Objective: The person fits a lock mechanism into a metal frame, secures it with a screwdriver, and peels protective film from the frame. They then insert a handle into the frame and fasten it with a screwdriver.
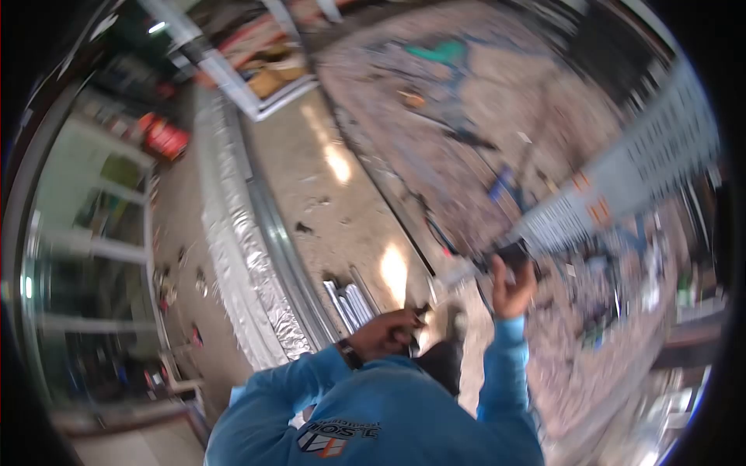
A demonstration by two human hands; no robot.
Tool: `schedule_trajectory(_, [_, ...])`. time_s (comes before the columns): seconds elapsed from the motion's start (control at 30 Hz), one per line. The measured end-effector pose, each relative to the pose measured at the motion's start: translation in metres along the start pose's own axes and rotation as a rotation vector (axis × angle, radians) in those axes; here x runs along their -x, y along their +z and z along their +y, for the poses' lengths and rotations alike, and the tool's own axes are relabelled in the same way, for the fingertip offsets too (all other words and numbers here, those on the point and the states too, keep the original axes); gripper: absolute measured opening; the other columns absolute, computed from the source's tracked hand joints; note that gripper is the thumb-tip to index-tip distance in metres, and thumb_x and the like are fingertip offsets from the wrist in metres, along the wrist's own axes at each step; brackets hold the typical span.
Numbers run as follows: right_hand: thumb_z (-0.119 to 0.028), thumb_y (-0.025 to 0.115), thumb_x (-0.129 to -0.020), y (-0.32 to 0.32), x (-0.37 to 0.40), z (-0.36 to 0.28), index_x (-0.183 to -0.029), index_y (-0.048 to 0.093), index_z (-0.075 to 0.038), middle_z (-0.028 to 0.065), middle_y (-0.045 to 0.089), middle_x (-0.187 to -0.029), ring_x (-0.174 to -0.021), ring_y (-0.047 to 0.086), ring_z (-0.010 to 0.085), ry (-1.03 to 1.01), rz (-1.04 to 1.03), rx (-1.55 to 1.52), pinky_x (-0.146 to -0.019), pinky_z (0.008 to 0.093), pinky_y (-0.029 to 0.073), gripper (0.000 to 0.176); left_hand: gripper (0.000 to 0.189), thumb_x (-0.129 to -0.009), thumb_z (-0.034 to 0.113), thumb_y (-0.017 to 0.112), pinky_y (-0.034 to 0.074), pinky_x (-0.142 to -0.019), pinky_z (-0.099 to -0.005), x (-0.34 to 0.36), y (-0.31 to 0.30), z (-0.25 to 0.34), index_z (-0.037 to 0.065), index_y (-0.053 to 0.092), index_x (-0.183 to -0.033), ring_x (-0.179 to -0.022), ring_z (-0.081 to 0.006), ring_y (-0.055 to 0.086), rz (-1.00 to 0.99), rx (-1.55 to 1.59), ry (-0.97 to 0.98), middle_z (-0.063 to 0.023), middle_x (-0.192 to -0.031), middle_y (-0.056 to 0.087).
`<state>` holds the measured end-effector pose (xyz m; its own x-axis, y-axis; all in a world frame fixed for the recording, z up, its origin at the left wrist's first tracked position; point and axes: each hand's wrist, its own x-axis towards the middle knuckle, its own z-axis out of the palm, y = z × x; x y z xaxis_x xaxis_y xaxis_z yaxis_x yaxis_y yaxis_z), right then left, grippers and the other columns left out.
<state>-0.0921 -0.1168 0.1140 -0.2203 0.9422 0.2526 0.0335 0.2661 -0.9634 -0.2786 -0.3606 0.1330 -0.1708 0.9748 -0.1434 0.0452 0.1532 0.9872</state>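
Observation:
The whole view is blurred by motion. My blue sleeves and chest fill the bottom. My left hand point(386, 332), with a dark watch on the wrist, is curled into a fist close to my chest; a dark bit at the knuckles is too blurred to name. My right hand point(510, 286) is raised and closed around a small dark object point(513, 253). That object sits at the near end of a long grey perforated metal strip point(622, 180), which runs up to the right.
A long foil-wrapped beam point(233, 256) with a metal rail point(289, 260) beside it runs down the left of the concrete floor. A bundle of short metal tubes point(350, 299) lies near my left hand. White frames point(93, 242), a red container point(165, 138) and cardboard boxes point(273, 78) stand further off.

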Motion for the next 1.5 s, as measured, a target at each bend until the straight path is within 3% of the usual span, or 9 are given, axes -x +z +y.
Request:
schedule_trajectory(0.17, [-0.011,0.074,-0.1,-0.001,-0.008,0.003,-0.12,0.067,0.007,0.0125,0.076,-0.106,-0.095,0.07,0.0183,-0.142,-0.032,0.188,-0.088,0.0333,0.056,0.027,0.04,-0.1,0.007,0.065,0.058,-0.085,-0.0388,-0.005,0.011,0.021,0.011,0.065,-0.14,-0.1,-0.027,0.073,0.189,-0.596,0.095,-0.0135,-0.117,0.073])
schedule_trajectory(0.37, [-0.023,0.072,-0.104,-0.001,-0.016,-0.002,-0.13,0.062,0.009,0.0208,0.074,-0.111,-0.092,0.072,0.0223,-0.171,-0.055,0.167,-0.081,0.0337,0.059,0.042,0.036,-0.106,0.026,0.065,0.052,-0.07,-0.0279,-0.003,0.001,-0.008,0.016,0.067,-0.14,-0.079,-0.0096,0.059,-0.1,0.964,-0.608,0.0001,-0.107,0.072])
schedule_trajectory(0.5, [-0.026,0.069,-0.106,0.001,-0.013,-0.003,-0.133,0.06,0.009,0.0221,0.075,-0.111,-0.092,0.075,0.025,-0.2,-0.052,0.225,-0.074,0.0356,0.062,0.045,0.038,-0.101,0.015,0.066,0.058,-0.075,-0.0419,-0.005,0.014,-0.012,0.011,0.065,-0.139,-0.086,-0.0259,0.071,0.311,-0.496,0.213,-0.0085,-0.113,0.074])
schedule_trajectory(0.63, [-0.028,0.068,-0.107,0.001,-0.018,-0.004,-0.135,0.059,0.01,0.0232,0.074,-0.113,-0.092,0.076,0.0259,-0.201,-0.078,0.207,-0.072,0.0357,0.062,0.048,0.037,-0.1,0.014,0.069,0.059,-0.077,-0.0425,0.0,0.023,-0.009,0.011,0.067,-0.137,-0.085,-0.0287,0.073,0.368,-0.309,0.134,-0.0142,-0.115,0.074])
schedule_trajectory(0.73, [-0.023,0.07,-0.106,0.001,-0.025,-0.013,-0.135,0.058,0.011,0.0238,0.074,-0.114,-0.093,0.074,0.0238,-0.164,-0.057,0.204,-0.075,0.0351,0.062,0.046,0.033,-0.1,0.019,0.069,0.058,-0.078,-0.039,-0.01,0.007,-0.021,0.008,0.069,-0.131,-0.089,-0.0276,0.074,0.084,0.911,-0.641,-0.0148,-0.114,0.073])
schedule_trajectory(0.83, [-0.021,0.072,-0.105,0.006,-0.02,-0.03,-0.124,0.061,0.012,0.0218,0.073,-0.113,-0.095,0.071,0.022,-0.166,0.004,0.149,-0.079,0.0345,0.061,0.039,0.033,-0.102,0.023,0.069,0.058,-0.08,-0.0359,-0.013,0.008,0.001,0.007,0.069,-0.131,-0.091,-0.0237,0.075,0.075,0.296,-0.455,-0.0152,-0.11,0.075])
schedule_trajectory(0.87, [-0.02,0.071,-0.105,0.008,-0.021,-0.032,-0.124,0.061,0.011,0.0208,0.074,-0.112,-0.095,0.071,0.0217,-0.149,0.001,0.138,-0.08,0.0342,0.061,0.038,0.032,-0.101,0.016,0.068,0.06,-0.074,-0.0372,-0.012,0.017,-0.003,0.009,0.071,-0.132,-0.081,-0.0239,0.074,0.311,-0.108,0.18,-0.0143,-0.107,0.076])
schedule_trajectory(0.97, [-0.018,0.072,-0.105,0.004,-0.02,-0.014,-0.122,0.063,0.01,0.0172,0.074,-0.108,-0.094,0.069,0.0196,-0.107,0.01,0.105,-0.082,0.0326,0.059,0.033,0.029,-0.098,0.011,0.07,0.06,-0.083,-0.0442,-0.01,0.017,0.011,0.011,0.072,-0.127,-0.089,-0.0361,0.072,0.298,-0.621,0.159,-0.0153,-0.104,0.075])
schedule_trajectory(1.5, [-0.008,0.085,-0.086,-0.01,-0.038,-0.083,-0.123,0.061,0.004,0.0163,0.074,-0.107,-0.096,0.077,0.0255,-0.212,-0.038,0.13,-0.084,0.037,0.063,0.046,0.035,-0.099,0.002,0.069,0.058,-0.082,-0.0314,0.001,0.02,0.123,-0.005,0.065,-0.133,-0.094,-0.0194,0.074,0.28,-0.339,0.251,-0.0186,-0.113,0.077])
